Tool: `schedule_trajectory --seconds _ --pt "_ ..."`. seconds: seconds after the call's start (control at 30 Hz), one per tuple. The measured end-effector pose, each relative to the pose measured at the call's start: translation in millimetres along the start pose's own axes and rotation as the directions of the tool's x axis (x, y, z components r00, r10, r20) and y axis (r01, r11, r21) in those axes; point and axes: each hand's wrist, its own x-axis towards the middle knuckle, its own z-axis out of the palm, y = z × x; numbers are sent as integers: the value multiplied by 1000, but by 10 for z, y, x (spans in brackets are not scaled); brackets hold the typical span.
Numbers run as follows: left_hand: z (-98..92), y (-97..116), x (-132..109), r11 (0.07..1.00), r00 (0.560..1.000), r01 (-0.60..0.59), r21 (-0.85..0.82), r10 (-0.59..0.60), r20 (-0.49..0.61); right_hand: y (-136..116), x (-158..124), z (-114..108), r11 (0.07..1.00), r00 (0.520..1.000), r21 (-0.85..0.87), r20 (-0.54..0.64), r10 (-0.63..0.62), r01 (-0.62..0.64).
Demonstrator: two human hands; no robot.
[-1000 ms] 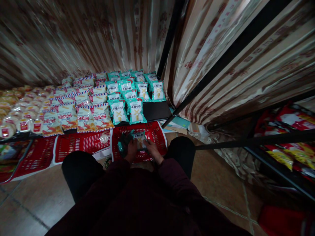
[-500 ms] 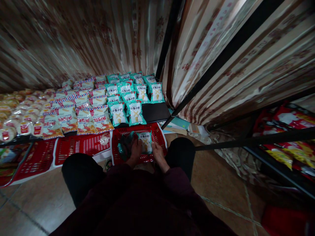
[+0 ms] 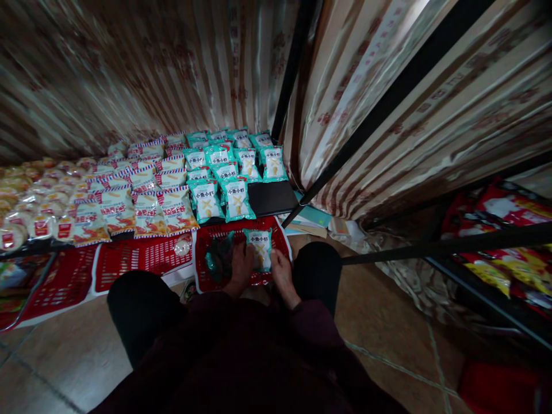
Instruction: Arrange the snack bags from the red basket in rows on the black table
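Between my two hands is a teal and white snack bag [image 3: 261, 250], upright with its printed front facing me. My left hand [image 3: 240, 265] grips its left side, and my right hand [image 3: 282, 272] has thumb and fingers closed on its right edge. Both hands are over a red plastic basket [image 3: 202, 275] with a white rim. To the left of my left hand, dark teal packets [image 3: 219, 256] lie in the basket. Just beyond it, rows of matching teal snack bags [image 3: 236, 198] stand on a black shelf [image 3: 272, 198].
White and orange snack bags [image 3: 179, 211] and round wrapped snacks [image 3: 43, 221] fill the shelf's left part. More red baskets [image 3: 142, 267] stand below. Black metal bars [image 3: 388, 92] cross on the right before striped curtains [image 3: 345, 86]. Red and yellow packages [image 3: 509, 247] lie at far right.
The snack bag in my hands has risen slightly and shifted a little to the right, and its front shows more fully. My hands have moved right with it.
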Motion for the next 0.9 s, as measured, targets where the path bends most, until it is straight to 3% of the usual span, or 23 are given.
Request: schedule_trajectory --seconds 0.37,0.53,0.9 --pt "16 204 -124 971 968 -238 4 238 -82 -23 -62 -139 999 999 3 -22 -47 47" --pt "16 190 -129 979 975 -203 32 205 -82 -8 -84 -175 997 998 37 34 -62 61" --pt "17 202 -155 985 981 -145 94 156 -116 -105 -128 -253 968 959 -29 145 -242 249"
